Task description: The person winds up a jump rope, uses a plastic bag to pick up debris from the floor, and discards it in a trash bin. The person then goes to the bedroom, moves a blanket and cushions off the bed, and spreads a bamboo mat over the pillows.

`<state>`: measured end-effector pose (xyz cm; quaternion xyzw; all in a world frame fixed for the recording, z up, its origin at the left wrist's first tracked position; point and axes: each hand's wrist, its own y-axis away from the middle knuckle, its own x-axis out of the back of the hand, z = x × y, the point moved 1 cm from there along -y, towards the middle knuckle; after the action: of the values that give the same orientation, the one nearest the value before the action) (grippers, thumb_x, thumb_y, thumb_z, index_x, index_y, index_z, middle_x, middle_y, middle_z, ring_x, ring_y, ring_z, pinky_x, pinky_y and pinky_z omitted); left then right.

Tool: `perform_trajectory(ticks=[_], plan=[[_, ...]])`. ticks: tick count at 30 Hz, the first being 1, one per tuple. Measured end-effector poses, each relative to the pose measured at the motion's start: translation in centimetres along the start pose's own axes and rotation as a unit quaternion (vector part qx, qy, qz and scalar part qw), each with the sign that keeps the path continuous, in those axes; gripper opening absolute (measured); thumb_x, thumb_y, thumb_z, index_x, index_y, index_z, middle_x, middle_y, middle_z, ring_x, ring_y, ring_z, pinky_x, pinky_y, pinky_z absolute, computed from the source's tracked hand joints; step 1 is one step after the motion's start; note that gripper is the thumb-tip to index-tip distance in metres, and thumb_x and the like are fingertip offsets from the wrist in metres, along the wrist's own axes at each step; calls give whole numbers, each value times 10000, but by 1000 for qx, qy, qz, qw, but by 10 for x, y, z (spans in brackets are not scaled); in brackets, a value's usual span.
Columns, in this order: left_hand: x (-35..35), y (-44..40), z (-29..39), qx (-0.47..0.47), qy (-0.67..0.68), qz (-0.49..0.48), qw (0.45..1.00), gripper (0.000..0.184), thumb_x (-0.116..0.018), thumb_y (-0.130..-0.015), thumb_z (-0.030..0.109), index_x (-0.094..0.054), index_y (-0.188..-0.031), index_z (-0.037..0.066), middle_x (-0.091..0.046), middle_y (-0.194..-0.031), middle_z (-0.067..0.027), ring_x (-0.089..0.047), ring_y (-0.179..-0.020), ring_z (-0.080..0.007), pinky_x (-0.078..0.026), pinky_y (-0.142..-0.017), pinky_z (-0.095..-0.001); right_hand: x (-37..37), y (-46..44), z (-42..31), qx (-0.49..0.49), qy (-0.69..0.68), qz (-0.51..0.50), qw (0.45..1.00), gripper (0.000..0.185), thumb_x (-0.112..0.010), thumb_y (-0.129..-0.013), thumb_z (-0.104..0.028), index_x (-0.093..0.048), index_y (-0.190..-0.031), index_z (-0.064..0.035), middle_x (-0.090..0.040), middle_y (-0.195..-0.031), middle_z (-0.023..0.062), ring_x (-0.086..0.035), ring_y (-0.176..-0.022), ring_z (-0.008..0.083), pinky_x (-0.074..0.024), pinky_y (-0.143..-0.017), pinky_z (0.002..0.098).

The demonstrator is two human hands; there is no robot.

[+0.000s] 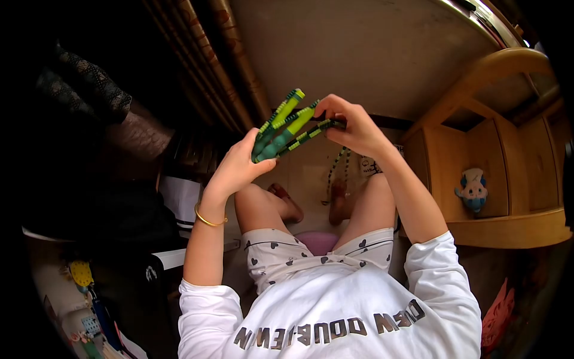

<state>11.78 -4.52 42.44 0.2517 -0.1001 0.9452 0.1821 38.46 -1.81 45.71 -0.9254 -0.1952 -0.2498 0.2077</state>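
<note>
A green beaded skipping rope is stretched between my hands, above my knees. Its strands carry dark green and lime segments, and thicker lime and dark green parts that look like handles lie among them. My left hand, with a gold bangle on the wrist, is closed around the left end of the bundle, thumb underneath. The fingers of my right hand pinch the strands at the right end. A thinner beaded length hangs below toward the floor by my foot; where it joins is hidden.
A wooden shelf unit stands at right, holding a blue-haired doll. Brown curtains hang ahead on the left. Another person's leg reaches in from the dark left side. A pink seat shows between my thighs.
</note>
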Motion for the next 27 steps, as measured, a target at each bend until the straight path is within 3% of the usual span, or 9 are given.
perform_trajectory(ticks=[5, 8, 10, 15, 21, 24, 27], plan=[[7, 4, 8, -65, -152, -76, 983, 437, -693, -696, 121, -515, -1076, 1, -595, -893, -200, -586, -859, -373, -478, -771, -390, 15, -16, -40, 86, 115, -74, 987, 305, -654, -681, 73, -595, -954, -49, -575, -813, 70, -571, -757, 190, -480, -696, 310], [10, 6, 34, -61, -150, -140, 977, 413, -689, -678, 97, -551, -1057, 11, -611, -947, -215, -599, -909, -373, -482, -796, -408, 20, -33, -54, 120, 129, -139, 975, 197, -709, -705, 26, -636, -875, -42, -608, -832, 60, -599, -775, 177, -490, -691, 301], [7, 9, 48, -103, -158, -153, 970, 399, -696, -661, 99, -574, -1026, -8, -617, -961, -217, -599, -914, -375, -486, -810, -405, 16, -42, -53, 114, 40, -196, 973, 180, -708, -732, 16, -644, -893, -32, -628, -842, 51, -608, -781, 158, -495, -705, 284], [4, 3, 79, -94, -145, -240, 955, 396, -714, -665, 137, -556, -960, -74, -610, -885, -229, -602, -864, -377, -483, -760, -406, -1, -56, -49, 48, -165, -287, 942, 143, -712, -786, -10, -647, -912, 4, -662, -866, 32, -615, -813, 94, -498, -739, 234], [0, 5, 82, -51, -149, -260, 953, 443, -712, -727, 234, -520, -957, -92, -576, -849, -243, -592, -830, -361, -471, -754, -386, -10, -58, -47, 28, -325, -200, 924, 177, -746, -780, -31, -630, -914, -29, -625, -820, 4, -607, -793, 70, -493, -724, 219], [-5, 3, 72, -43, -182, -316, 930, 472, -687, -781, 333, -525, -939, -81, -534, -851, -245, -564, -839, -334, -455, -804, -361, -11, -63, -65, 65, -334, -215, 915, 173, -755, -779, -38, -622, -889, -41, -616, -819, -5, -597, -774, 76, -488, -713, 214], [-5, 4, 78, -65, -109, -360, 924, 442, -688, -776, 305, -531, -953, -69, -542, -816, -214, -561, -790, -338, -464, -777, -354, -12, -69, -59, 63, -307, -224, 923, 169, -750, -783, -41, -617, -888, -40, -616, -819, -11, -582, -764, 67, -479, -701, 210]])
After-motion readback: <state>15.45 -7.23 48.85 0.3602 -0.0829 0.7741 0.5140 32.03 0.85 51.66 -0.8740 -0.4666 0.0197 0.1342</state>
